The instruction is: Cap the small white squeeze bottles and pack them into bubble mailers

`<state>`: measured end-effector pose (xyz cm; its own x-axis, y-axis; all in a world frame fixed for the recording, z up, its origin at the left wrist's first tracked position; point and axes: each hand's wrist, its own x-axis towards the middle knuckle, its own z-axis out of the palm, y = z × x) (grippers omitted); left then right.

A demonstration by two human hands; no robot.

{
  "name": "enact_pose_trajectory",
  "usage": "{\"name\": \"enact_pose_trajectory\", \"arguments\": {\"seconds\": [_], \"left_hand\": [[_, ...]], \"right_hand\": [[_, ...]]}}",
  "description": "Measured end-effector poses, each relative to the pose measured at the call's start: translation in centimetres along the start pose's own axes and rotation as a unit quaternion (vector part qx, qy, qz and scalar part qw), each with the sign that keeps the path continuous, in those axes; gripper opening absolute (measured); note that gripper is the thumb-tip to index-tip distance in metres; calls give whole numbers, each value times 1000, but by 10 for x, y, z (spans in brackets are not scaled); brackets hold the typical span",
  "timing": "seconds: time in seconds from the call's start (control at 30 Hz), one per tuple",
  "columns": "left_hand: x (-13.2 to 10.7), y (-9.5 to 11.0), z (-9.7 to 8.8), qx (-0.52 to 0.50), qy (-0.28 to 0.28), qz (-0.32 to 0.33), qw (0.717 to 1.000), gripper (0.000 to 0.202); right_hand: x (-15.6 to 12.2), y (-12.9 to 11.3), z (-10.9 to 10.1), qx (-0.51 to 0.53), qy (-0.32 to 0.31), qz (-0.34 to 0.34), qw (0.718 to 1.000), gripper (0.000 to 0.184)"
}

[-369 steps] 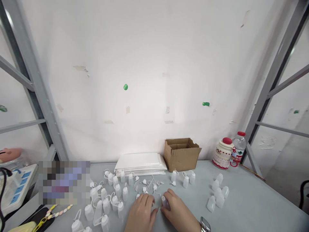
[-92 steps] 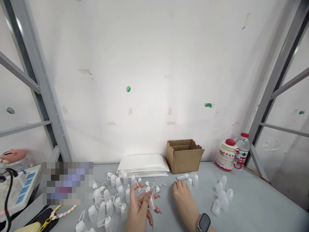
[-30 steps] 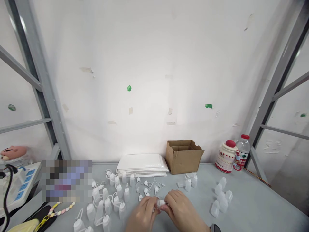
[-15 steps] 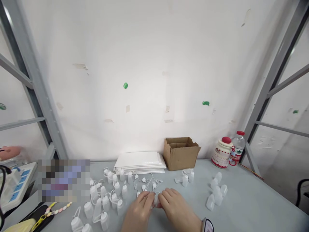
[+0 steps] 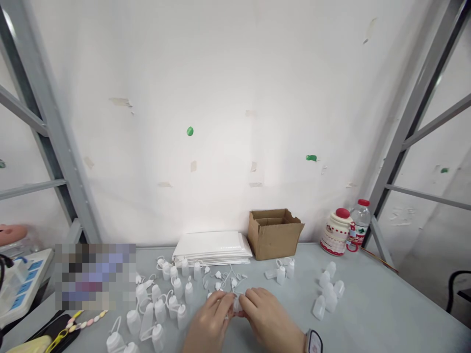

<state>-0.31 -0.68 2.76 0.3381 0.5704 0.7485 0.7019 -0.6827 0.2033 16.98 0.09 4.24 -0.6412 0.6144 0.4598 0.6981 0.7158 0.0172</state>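
Note:
My left hand and my right hand meet low in the middle of the grey table. Their fingertips pinch one small white plastic bottle between them. A smartwatch shows on my right wrist. Several white bottles with looped caps stand to the left of my left hand. Loose white caps lie just beyond my fingers. Three small bottles sit further right, near the box.
A stack of white bags and an open cardboard box stand against the wall. A red-lidded jar and water bottle are at the back right. Several capped bottles sit right. A power strip and phone lie left.
Both hands have stayed together on the small bottle over the last second, shifting only slightly. About three seconds ago they were apart, the right one reaching toward the bottles by the box.

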Motion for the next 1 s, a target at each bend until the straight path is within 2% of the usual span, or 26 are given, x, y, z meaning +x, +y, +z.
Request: {"name": "enact_pose_trajectory", "arguments": {"seconds": [0.07, 0.1, 0.17, 0.23, 0.3, 0.43, 0.5, 0.53, 0.57, 0.6, 0.63, 0.7, 0.77, 0.8, 0.83, 0.87, 0.9, 1.0], "left_hand": [[1, -1, -2, 25, 25, 51, 998, 26], [0, -2, -3, 41, 29, 69, 996, 27], [-1, -4, -5, 76, 20, 91, 993, 29], [-4, -5, -6, 104, 7, 104, 989, 30], [-6, -5, -7, 126, 1, 122, 984, 29], [-6, -2, -9, 165, -9, 141, 976, 28], [-5, 0, -9, 172, -6, 144, 975, 27], [-4, 0, -9, 169, -5, 144, 975, 27], [-4, 0, -8, 162, -2, 142, 976, 27], [-5, 0, -6, 148, -1, 136, 980, 27], [-5, 0, -5, 127, 0, 122, 984, 27], [-7, 1, 0, 63, 1, 61, 996, 27], [-8, 2, 5, -4, 5, -48, 999, 33], [-9, 3, 7, -30, 6, -110, 994, 38], [-8, 4, 9, -49, 8, -164, 985, 41], [-8, 6, 11, -64, 7, -204, 977, 41], [-7, 7, 12, -76, 6, -230, 970, 38], [-5, 9, 12, -111, -3, -237, 965, 26]], "right_hand": [[-1, -4, 1, 111, -11, 72, 991, 15], [-1, -6, 1, 183, -16, 113, 976, 15], [0, -10, 3, 342, -20, 186, 921, 22], [3, -12, 5, 495, -22, 238, 835, 33], [6, -12, 9, 617, -29, 279, 735, 42], [10, -10, 10, 774, -90, 328, 534, 45], [11, -8, 7, 814, -134, 325, 463, 43], [11, -8, 6, 823, -149, 322, 443, 42], [11, -8, 4, 825, -154, 323, 437, 43], [12, -8, 3, 819, -148, 329, 446, 44], [12, -9, 3, 805, -139, 337, 468, 46], [11, -10, 4, 752, -113, 356, 543, 53], [10, -9, 6, 679, -78, 370, 629, 57], [10, -7, 7, 647, -53, 378, 661, 57], [9, -5, 7, 622, -25, 386, 680, 56], [9, -3, 7, 610, 2, 395, 686, 55], [8, 0, 5, 611, 29, 404, 680, 55], [9, 7, -1, 654, 93, 402, 634, 55]]}}
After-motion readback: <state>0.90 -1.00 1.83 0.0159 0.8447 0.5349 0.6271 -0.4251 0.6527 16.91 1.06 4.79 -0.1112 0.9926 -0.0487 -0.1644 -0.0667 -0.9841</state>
